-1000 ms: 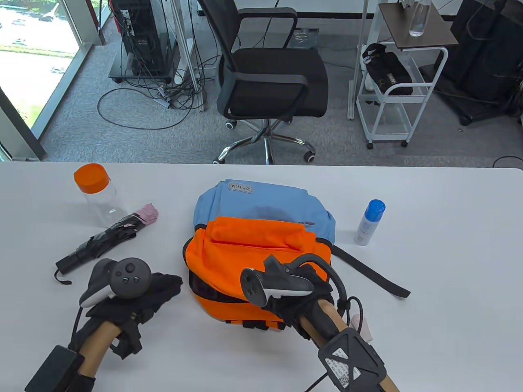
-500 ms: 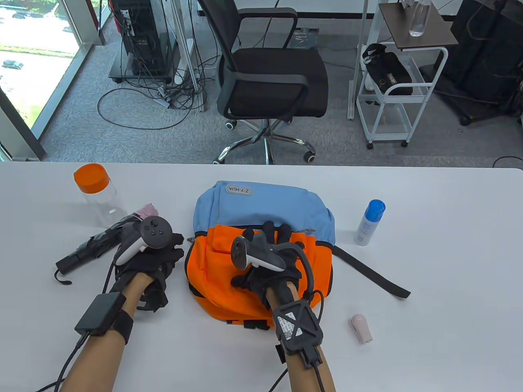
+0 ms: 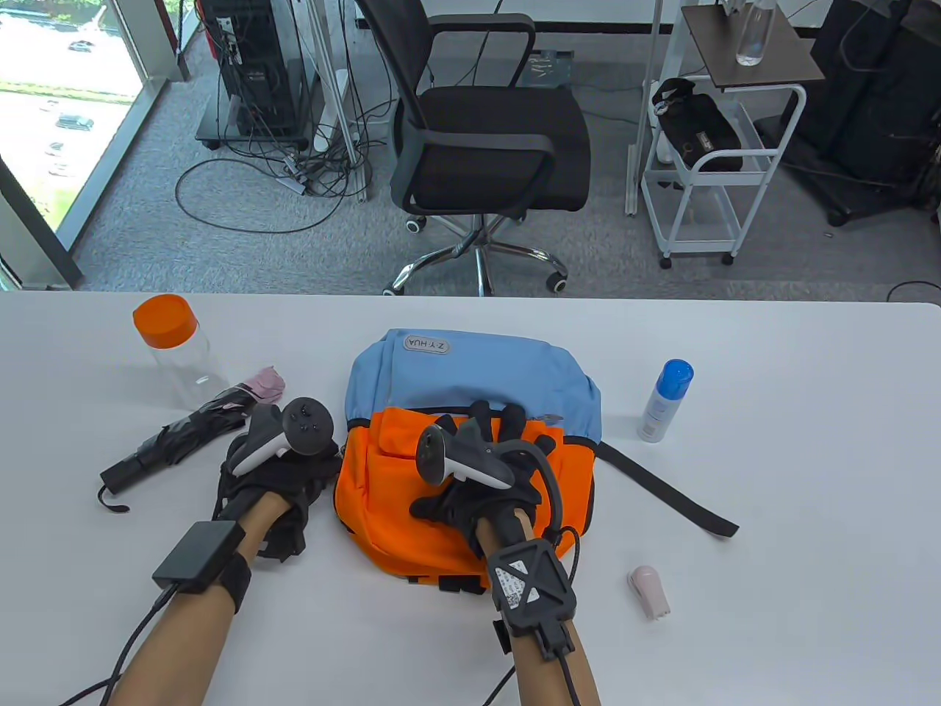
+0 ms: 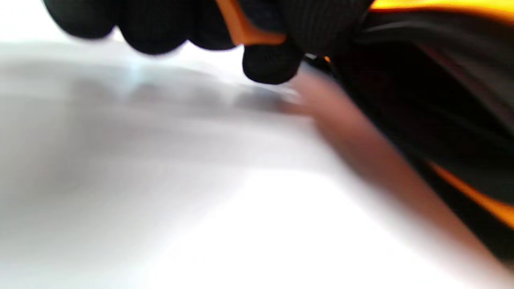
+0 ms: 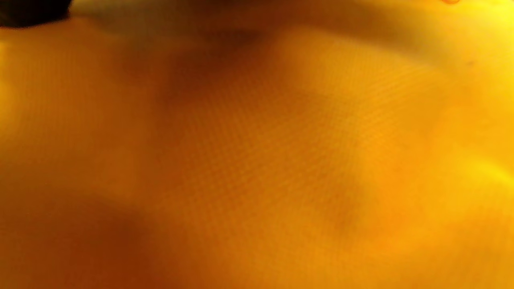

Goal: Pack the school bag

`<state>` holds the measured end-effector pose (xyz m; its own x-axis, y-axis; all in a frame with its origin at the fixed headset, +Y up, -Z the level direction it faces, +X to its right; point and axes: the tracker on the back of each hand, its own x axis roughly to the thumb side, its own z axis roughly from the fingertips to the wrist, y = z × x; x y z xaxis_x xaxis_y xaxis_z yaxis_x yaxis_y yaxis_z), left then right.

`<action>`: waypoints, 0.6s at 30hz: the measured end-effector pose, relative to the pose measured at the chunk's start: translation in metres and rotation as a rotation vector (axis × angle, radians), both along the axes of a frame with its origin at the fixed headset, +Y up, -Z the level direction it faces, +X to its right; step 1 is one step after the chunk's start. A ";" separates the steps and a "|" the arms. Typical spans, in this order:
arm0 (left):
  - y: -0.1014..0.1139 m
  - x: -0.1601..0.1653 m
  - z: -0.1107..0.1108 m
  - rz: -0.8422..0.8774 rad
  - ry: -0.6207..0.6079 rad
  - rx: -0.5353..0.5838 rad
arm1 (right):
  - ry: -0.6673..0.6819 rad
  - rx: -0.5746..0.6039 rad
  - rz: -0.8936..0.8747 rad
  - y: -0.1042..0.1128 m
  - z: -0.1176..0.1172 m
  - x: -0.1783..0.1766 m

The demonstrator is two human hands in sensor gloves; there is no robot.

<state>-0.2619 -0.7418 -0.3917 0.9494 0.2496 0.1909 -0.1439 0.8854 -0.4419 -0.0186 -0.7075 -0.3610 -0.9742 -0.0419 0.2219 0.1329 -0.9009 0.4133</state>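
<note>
Blue and orange fabric school backpack [image 3: 470, 412] lies flat at the middle of the white desk [image 3: 772, 456], blue end away from me, orange front pocket panel toward me.

My right hand [image 3: 481, 478] rests palm-down on the orange panel, fingers spread wide and reaching to the seam where orange meets blue. It grips nothing that I can see. My left hand [image 3: 276, 482] sits at the backpack's left edge, against the orange side.

Table view alone gives the layout. Left of the backpack: folded black umbrella with a pink tip [image 3: 184, 437]; beyond it, a clear plastic bottle with an orange cap [image 3: 176, 349]. Right of the backpack: upright white spray can with a blue cap [image 3: 664, 401]. Near-right of the backpack: small pale pink case [image 3: 648, 590], lying well apart from it.

Left wrist view, blurred, adds what the table view hides: my gloved fingertips [image 4: 271, 64] pinch a strip of orange fabric at the backpack's edge, just above the desk. Right wrist view shows only orange weave, close up.

Versus half a second ago: left hand has shifted toward the backpack's side; right hand nearly unchanged; backpack and other items unmoved.
</note>
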 end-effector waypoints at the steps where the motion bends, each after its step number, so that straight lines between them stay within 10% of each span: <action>1: 0.000 -0.003 0.012 0.032 0.003 -0.010 | 0.004 0.005 0.014 0.000 -0.002 -0.003; 13: 0.011 0.074 0.129 0.306 -0.220 -0.196 | -0.036 0.004 0.008 -0.001 -0.011 -0.014; 18: 0.016 0.118 0.136 0.250 -0.345 -0.079 | -0.037 -0.015 -0.004 -0.001 -0.012 -0.012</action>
